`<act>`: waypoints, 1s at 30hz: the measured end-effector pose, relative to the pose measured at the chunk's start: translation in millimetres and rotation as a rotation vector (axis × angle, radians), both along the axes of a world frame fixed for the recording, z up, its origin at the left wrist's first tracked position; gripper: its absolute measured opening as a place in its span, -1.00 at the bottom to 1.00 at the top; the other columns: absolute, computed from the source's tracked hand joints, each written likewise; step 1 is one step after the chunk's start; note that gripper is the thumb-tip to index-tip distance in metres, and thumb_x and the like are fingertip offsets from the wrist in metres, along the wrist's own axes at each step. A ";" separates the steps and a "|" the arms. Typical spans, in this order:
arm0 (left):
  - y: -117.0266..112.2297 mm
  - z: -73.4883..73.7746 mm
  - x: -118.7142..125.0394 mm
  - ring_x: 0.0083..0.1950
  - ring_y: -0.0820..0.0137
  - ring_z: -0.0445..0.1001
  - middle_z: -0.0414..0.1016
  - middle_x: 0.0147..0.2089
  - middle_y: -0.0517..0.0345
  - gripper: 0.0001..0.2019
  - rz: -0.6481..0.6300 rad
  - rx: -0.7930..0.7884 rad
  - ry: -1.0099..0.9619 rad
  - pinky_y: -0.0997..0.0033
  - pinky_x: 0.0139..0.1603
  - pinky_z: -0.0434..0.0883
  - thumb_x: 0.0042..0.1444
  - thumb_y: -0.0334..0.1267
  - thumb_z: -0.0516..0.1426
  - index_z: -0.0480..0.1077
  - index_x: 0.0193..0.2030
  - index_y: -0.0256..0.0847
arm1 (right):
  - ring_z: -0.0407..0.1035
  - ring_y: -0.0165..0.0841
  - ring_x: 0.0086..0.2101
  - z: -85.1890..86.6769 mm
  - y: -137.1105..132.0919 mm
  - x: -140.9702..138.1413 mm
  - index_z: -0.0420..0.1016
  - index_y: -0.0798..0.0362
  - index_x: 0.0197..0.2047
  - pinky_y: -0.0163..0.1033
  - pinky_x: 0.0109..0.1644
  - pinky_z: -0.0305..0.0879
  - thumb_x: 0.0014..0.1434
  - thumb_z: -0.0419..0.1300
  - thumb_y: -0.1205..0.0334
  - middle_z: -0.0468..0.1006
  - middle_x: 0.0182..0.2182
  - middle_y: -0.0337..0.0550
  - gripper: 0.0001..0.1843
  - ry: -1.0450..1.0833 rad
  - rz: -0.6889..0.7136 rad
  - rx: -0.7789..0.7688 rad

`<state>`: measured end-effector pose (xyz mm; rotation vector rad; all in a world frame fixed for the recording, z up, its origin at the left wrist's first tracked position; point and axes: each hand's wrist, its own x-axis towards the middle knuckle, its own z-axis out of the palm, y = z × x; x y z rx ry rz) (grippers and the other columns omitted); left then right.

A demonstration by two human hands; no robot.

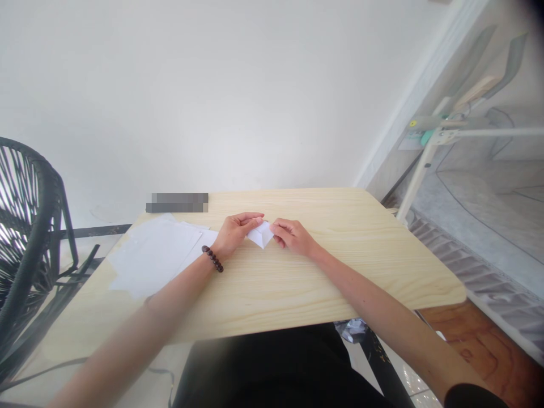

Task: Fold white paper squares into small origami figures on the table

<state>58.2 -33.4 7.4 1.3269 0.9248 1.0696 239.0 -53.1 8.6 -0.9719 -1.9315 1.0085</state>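
A small folded piece of white paper (pixel 260 233) lies on the light wooden table (pixel 340 266), held from both sides. My left hand (pixel 235 232), with a dark bead bracelet on the wrist, pinches its left edge with curled fingers. From the right, my right hand (pixel 293 235) presses and pinches the other edge, fingers closed on it. Part of the paper is hidden under my fingers.
A stack of white paper sheets (pixel 155 255) lies on the table's left part. A black woven chair (pixel 25 226) stands at the far left. A white metal frame (pixel 425 164) stands at the right, beyond the table's edge. The white wall is behind.
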 end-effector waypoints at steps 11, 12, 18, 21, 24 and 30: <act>-2.1 2.5 -1.7 -0.16 0.27 0.39 0.48 -0.28 0.00 -0.62 -0.276 -0.090 -0.021 0.21 -0.08 0.30 -0.05 -0.07 0.12 0.44 -0.23 -0.38 | 0.14 -0.57 -0.66 -4.9 5.6 4.0 0.19 0.09 -0.54 -0.43 -0.54 0.09 0.15 -0.10 0.06 0.25 -0.66 -0.33 -0.66 -0.051 -0.126 0.099; -1.7 2.3 -2.0 -0.16 0.27 0.39 0.48 -0.28 0.00 -0.62 -0.277 -0.093 -0.019 0.22 -0.08 0.31 -0.05 -0.07 0.12 0.45 -0.24 -0.38 | 0.15 -0.57 -0.66 -5.4 6.1 4.2 0.19 0.09 -0.54 -0.43 -0.54 0.09 0.15 -0.10 0.06 0.25 -0.66 -0.32 -0.66 -0.055 -0.121 0.092; -0.4 1.2 -2.8 -0.17 0.26 0.40 0.48 -0.29 -0.01 -0.60 -0.272 -0.100 -0.006 0.21 -0.09 0.32 -0.09 -0.06 0.14 0.44 -0.24 -0.39 | 0.17 -0.56 -0.65 -6.5 8.1 4.9 0.20 0.09 -0.53 -0.43 -0.54 0.11 0.15 -0.11 0.04 0.27 -0.64 -0.31 -0.65 -0.046 -0.087 0.049; -1.9 3.7 -2.5 -0.17 0.26 0.41 0.48 -0.27 0.02 -0.59 -0.253 -0.086 0.068 0.22 -0.09 0.32 -0.14 -0.09 0.18 0.42 -0.20 -0.36 | 0.14 -0.57 -0.66 -6.4 8.0 4.5 0.21 0.10 -0.52 -0.43 -0.54 0.08 0.15 -0.11 0.06 0.27 -0.65 -0.32 -0.66 -0.074 -0.116 0.094; -4.4 8.1 -2.2 -0.21 0.28 0.42 0.49 -0.28 0.05 -0.61 -0.267 -0.056 0.183 0.29 -0.15 0.34 -0.20 -0.11 0.22 0.43 -0.25 -0.35 | 0.11 -0.57 -0.65 -6.4 7.3 3.4 0.23 0.10 -0.54 -0.43 -0.52 0.06 0.15 -0.09 0.08 0.27 -0.65 -0.32 -0.66 -0.108 -0.124 0.154; -6.9 12.2 -2.4 -0.31 0.35 0.41 0.49 -0.35 0.08 -0.71 -0.294 -0.012 0.240 0.40 -0.26 0.36 -0.15 -0.13 0.19 0.45 -0.37 -0.35 | 0.11 -0.57 -0.64 -6.6 6.8 2.4 0.26 0.11 -0.54 -0.43 -0.52 0.06 0.15 -0.09 0.11 0.29 -0.65 -0.31 -0.66 -0.130 -0.077 0.150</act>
